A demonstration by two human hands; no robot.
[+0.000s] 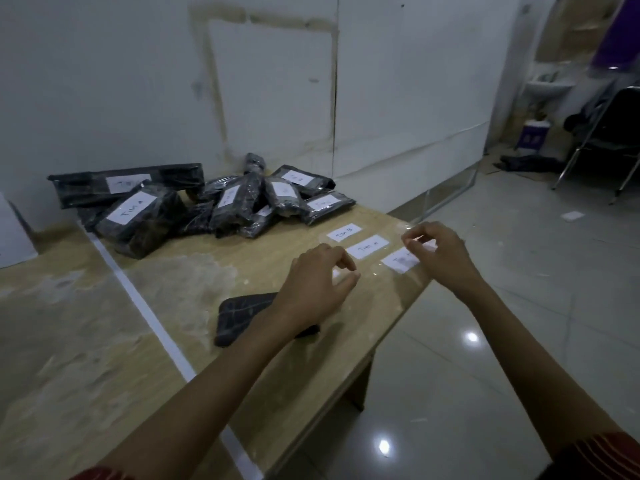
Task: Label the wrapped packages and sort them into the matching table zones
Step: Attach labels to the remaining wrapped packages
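Since the worktop (86,341) carries the wrapped packages (214,202) heaped by the wall, most already tagged (one reads "Tim A"), labelling seems the step in hand. The left hand (317,282) pinches a white slip (336,274). The right hand (440,254) pinches what looks like clear tape (410,233). Nearby lie the Tim B label (344,233) and the Tim A label (367,247). Next comes a clean peel.

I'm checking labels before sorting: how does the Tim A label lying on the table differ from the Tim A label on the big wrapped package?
The loose Tim A label lies flat on the table, between two other slips; the package's Tim A label is stuck to a black wrapped package in the far pile, tilted with its surface. The loose one looks smaller. Both are white slips, handwritten.
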